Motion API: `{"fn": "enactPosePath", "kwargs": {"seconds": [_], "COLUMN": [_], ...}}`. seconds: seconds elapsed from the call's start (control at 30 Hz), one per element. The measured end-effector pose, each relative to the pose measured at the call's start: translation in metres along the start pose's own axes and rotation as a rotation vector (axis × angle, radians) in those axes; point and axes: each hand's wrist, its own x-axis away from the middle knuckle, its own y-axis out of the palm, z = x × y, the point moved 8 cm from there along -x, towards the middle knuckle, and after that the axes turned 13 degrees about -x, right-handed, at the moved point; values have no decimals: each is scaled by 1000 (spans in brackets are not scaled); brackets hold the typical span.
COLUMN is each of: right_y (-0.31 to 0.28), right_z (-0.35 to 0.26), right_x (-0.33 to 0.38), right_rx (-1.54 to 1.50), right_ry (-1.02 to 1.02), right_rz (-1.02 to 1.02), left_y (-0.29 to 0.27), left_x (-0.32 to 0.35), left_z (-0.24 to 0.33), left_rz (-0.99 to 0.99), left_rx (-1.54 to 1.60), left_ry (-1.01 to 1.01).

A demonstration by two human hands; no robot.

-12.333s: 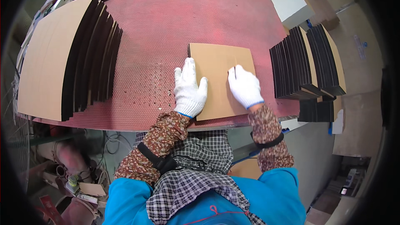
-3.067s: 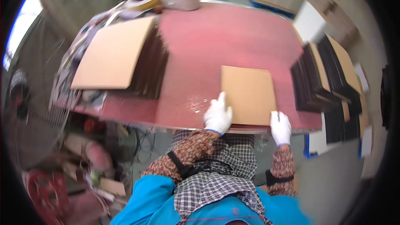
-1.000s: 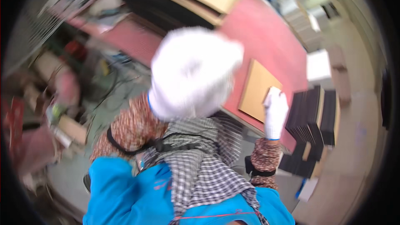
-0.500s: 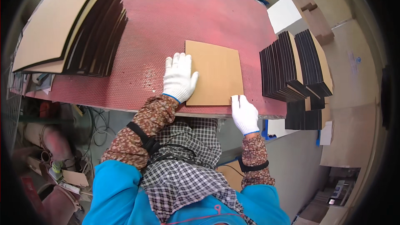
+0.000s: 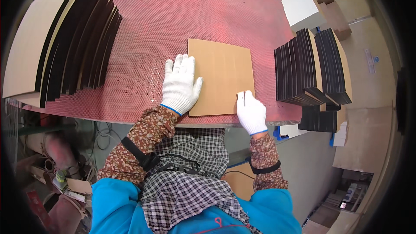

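Note:
A flat light-brown square board (image 5: 221, 73) lies on the red, textured table top (image 5: 151, 13) in front of me. My left hand (image 5: 179, 84), in a white knit glove, lies flat over the board's left edge with its fingers stretched out and the thumb on the board. My right hand (image 5: 251, 112), gloved the same way, rests at the board's lower right edge. Its fingers are curled together near the surface. What lies between them, if anything, is too small to make out.
Large brown boards with dark edges (image 5: 39, 39) stand stacked at the table's left. Smaller dark-edged boards (image 5: 299, 69) form stacks at the right. A white box (image 5: 301, 8) sits behind those. Below left are cables and a pinkish cylinder (image 5: 60, 151).
My right hand has shifted slightly left and up, onto the board's lower right part. The left hand stays flat at the left edge. The view has shifted a little.

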Motion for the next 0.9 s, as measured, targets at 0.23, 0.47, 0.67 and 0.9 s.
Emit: {"fn": "enactPosePath", "kwargs": {"seconds": [0.23, 0.47, 0.67, 0.9], "right_y": [8, 20, 27, -1], "right_z": [14, 33, 34, 2], "right_x": [-77, -134, -112, -3], "right_rx": [-91, -89, -44, -145], "right_ry": [33, 31, -137, 156], "right_rz": [59, 97, 150, -170], "left_y": [1, 2, 2, -3], "left_x": [1, 0, -1, 3], "left_z": [-2, 1, 3, -5], "left_rz": [-28, -12, 18, 42], "left_rx": [-2, 2, 2, 10], "left_ry": [-8, 9, 7, -13]}}
